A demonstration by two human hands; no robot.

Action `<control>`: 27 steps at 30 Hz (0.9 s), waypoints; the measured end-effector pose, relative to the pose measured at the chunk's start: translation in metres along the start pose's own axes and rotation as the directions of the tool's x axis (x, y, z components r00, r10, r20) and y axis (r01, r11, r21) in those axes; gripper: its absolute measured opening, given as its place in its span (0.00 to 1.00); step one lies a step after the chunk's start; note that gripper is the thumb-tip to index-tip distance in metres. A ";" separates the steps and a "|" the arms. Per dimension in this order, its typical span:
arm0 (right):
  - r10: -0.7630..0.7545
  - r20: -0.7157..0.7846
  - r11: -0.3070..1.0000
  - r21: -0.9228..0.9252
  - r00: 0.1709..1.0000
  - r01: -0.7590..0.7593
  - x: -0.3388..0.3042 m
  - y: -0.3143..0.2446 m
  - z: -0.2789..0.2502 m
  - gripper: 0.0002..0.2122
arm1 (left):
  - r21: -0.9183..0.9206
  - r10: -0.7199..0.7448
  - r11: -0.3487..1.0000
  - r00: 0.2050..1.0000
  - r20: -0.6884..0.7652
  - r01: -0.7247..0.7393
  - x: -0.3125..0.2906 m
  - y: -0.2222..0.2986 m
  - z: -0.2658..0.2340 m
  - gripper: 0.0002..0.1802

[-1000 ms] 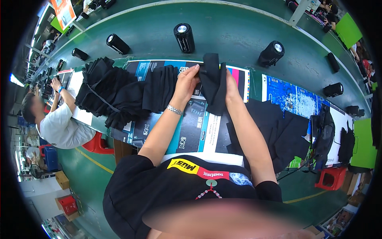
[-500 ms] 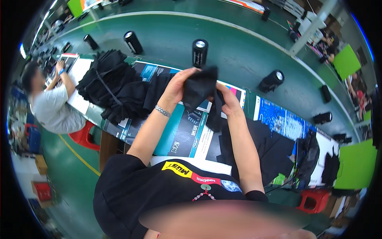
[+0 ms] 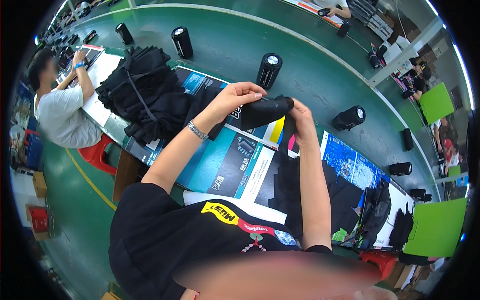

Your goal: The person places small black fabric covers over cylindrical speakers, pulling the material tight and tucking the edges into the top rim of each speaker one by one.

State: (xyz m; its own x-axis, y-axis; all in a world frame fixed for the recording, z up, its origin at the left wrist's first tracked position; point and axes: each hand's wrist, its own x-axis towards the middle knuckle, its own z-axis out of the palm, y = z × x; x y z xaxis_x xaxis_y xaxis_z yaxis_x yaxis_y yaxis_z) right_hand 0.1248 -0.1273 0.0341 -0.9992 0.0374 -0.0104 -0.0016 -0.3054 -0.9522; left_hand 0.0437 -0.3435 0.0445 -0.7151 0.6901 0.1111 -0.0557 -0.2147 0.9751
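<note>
A limp piece of black fabric point(image 3: 262, 112) is stretched between my two hands above the table; whether it is a pouch I cannot tell. My left hand point(image 3: 234, 100) grips its upper left edge, thumb extended along the top. At its right end, the fingers of my right hand point(image 3: 303, 122) are closed on it and partly hidden. A narrow dark part hangs below my right hand. To the left lies a heap of similar black fabric pieces point(image 3: 135, 95) with a strap across it. More flat black fabric pieces point(image 3: 337, 192) lie beside my right forearm.
Printed sheets point(image 3: 207, 162) cover the table under my hands. Black cylinders with shiny ends point(image 3: 269, 72) stand on the green surface beyond the table's far edge. At far left, a person in a grey shirt point(image 3: 65, 117) sits on a red stool point(image 3: 97, 155). A green panel point(image 3: 435, 227) stands at right.
The fabric has gone from raised and bunched to held lengthwise between my hands, slightly farther right. My left hand has turned over its upper edge. The whole view has shifted a little.
</note>
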 end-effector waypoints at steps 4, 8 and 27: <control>-0.173 -0.215 0.979 -0.141 0.961 0.145 0.023 -0.006 0.004 0.07 | 0.209 -0.018 0.978 1.000 0.013 0.015 0.031 -0.015 -0.006 0.11; -0.464 -0.420 0.824 -0.528 0.779 0.206 0.066 0.007 -0.006 0.08 | 0.300 0.160 0.949 0.968 -0.192 -0.097 0.074 -0.025 -0.008 0.08; 0.038 -0.659 0.949 -0.211 0.751 -0.233 0.157 0.016 -0.060 0.07 | -0.477 -0.398 0.848 0.872 -0.285 0.231 0.172 -0.082 -0.031 0.08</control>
State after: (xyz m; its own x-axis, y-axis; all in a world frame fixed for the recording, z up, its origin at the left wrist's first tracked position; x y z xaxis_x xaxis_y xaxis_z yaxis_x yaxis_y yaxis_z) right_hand -0.0294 -0.0695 -0.0011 -0.7249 0.6437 -0.2453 0.2397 -0.0981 -0.9659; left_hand -0.0960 -0.2284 -0.0221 -0.7998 0.4907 -0.3457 -0.5451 -0.3525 0.7607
